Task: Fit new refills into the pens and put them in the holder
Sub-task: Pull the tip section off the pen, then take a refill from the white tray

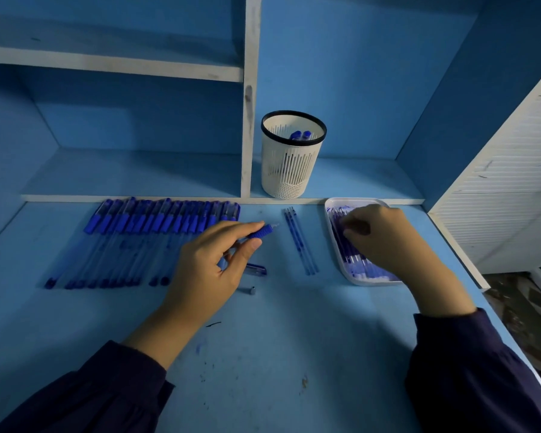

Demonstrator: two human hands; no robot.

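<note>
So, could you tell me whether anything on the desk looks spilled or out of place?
Blue ink specks dot the near part of the desk. A loose pen cap and a small grey part lie beside the left hand.

The left hand (206, 270) pinches a pen (260, 231) by its blue grip above the bench (278, 354). The right hand (384, 235) reaches into the tray (331, 205) of refills (369, 271), its hold hidden. Loose refills (300, 242) lie between the hands; two capped pens (300, 135) stand in the holder (289, 170).

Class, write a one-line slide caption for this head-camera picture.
Left hand holds a pen barrel while the right hand reaches into the refill tray; two pens stand in the holder.
</note>
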